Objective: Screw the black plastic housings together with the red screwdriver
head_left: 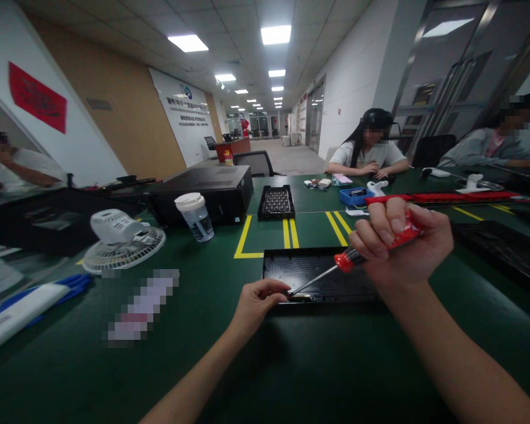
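A flat black plastic panel [309, 274] lies on the green table in front of me. My right hand [401, 244] is closed round the red handle of a screwdriver [353, 256], whose metal shaft slants down left to a point near the panel's front edge. My left hand [256, 300] rests at that same front edge, fingers pinched together right by the screwdriver tip; what they pinch is too small to make out.
A black tray of small parts [276, 203], a black computer case [203, 191], a clear plastic cup [195, 217] and a white desk fan [121, 238] stand further back. Another black panel [499, 250] lies at right. Other people sit at the table's far and left sides.
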Tool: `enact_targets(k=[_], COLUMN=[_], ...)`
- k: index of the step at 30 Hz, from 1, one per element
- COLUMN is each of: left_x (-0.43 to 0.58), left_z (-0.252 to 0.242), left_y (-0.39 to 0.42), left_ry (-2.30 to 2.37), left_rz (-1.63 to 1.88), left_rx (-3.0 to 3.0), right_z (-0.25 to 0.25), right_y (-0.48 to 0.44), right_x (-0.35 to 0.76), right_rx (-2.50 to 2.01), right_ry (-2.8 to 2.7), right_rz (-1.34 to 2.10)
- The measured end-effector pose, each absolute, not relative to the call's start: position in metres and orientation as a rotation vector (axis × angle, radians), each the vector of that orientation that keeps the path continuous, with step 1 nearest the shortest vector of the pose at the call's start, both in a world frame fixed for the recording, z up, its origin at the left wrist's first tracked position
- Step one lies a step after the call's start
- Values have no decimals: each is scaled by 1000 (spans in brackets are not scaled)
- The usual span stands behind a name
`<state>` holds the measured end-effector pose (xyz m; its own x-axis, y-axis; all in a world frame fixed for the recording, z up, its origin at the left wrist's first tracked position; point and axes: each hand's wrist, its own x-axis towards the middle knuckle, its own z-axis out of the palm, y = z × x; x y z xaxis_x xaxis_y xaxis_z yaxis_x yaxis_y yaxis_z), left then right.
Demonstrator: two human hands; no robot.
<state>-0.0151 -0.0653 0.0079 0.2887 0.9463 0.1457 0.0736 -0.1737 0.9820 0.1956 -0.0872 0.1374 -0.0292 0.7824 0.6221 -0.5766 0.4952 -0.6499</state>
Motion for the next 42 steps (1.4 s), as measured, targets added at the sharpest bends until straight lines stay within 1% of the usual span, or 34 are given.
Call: enact_targets(k=[10,21,29,42], left_x=[-16,-14,-17,-17], left_z=[7,12,7,4], left_y=[-67,-69,-68,-66], left_ry=[871,862,837,832], left_rz=[1034,1051,1023,850], left_rx=[1465,1475,1580,1582], right_z=[136,137,138,135], right_y=[-90,-95,-99,-108], right_x=[192,190,187,185], right_rx=[-181,-147,-118,-91], right_ry=[-1215,-1250,-1316,-1462], right_rz=[1123,1145,1148,1143])
